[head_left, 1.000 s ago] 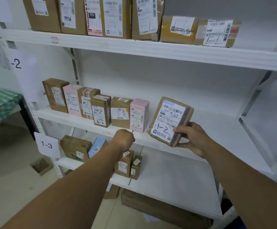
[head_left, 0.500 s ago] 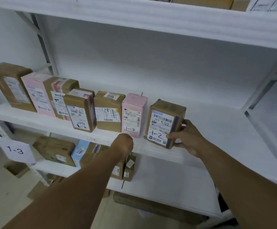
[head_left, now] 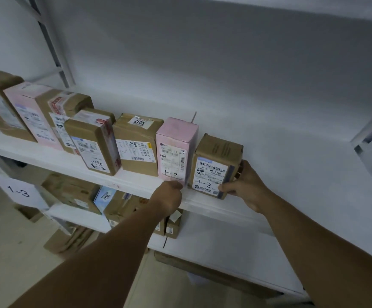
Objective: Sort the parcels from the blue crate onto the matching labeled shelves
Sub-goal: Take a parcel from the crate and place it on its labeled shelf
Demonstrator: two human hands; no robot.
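Observation:
A brown parcel with "1-2" handwritten on its white label stands on the middle shelf, at the right end of a row of parcels. My right hand grips its right side, thumb on the front lower corner. Just left of it stands a pink parcel, also marked "1-2"; the two are close or touching. My left hand is curled with its back to me at the shelf's front edge below the pink parcel, and nothing shows in it. The blue crate is out of view.
Several more brown and pink parcels fill the shelf to the left. A paper sign "1-3" hangs at the lower shelf, which holds a few parcels on its left. The middle shelf is bare to the right of my hand.
The brown parcel went from tilted in the air to standing on the shelf beside the pink parcel. My view moved closer and down; my left hand stayed near the shelf edge.

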